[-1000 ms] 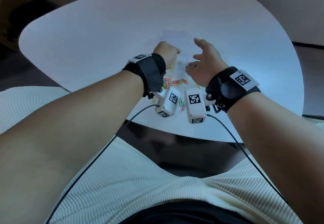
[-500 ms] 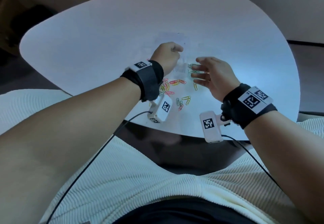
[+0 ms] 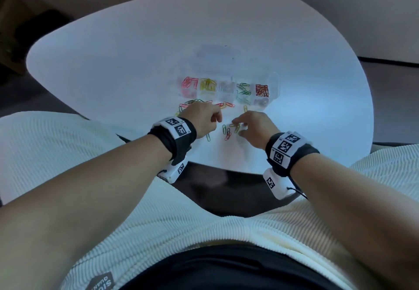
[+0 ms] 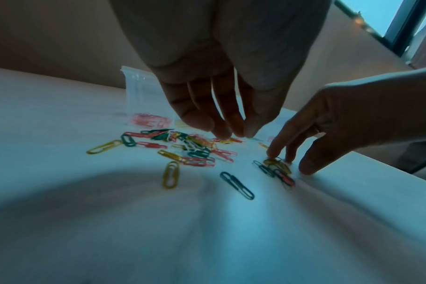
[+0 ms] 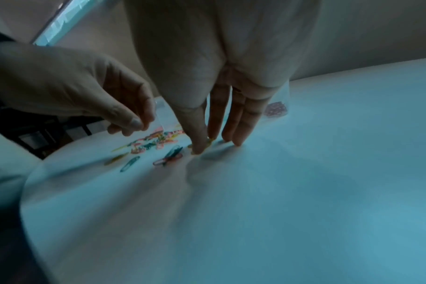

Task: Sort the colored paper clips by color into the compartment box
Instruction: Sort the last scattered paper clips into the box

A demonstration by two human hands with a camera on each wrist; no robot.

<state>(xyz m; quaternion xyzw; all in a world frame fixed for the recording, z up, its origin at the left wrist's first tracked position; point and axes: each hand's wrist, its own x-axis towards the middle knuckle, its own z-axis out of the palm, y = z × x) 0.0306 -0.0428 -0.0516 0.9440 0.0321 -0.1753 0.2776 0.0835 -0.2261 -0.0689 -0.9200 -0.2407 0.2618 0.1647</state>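
Both hands are now lowering from the box to the loose paper clips (image 3: 229, 131) lying on the near desk (image 3: 113, 62). The compartment box (image 3: 226, 90) is sitting just beyond them, already holding sorted colors. The right hand (image 3: 254, 126) is pressing straight fingertips (image 4: 271, 153) on a yellow clip; the left hand (image 3: 204, 117) is closing its fingertips over the pile, apparently empty. Picking is under way; next, lifting one clip cleanly.

1. The clear plastic compartment box (image 3: 229, 90) sits on the white rounded surface (image 3: 113, 62), behind the loose coloured paper clips (image 3: 227, 131).
2. Sorted clips lie in its compartments.
3. The left hand (image 3: 201, 117) and right hand (image 3: 254, 128) are over the loose clips, left and right.
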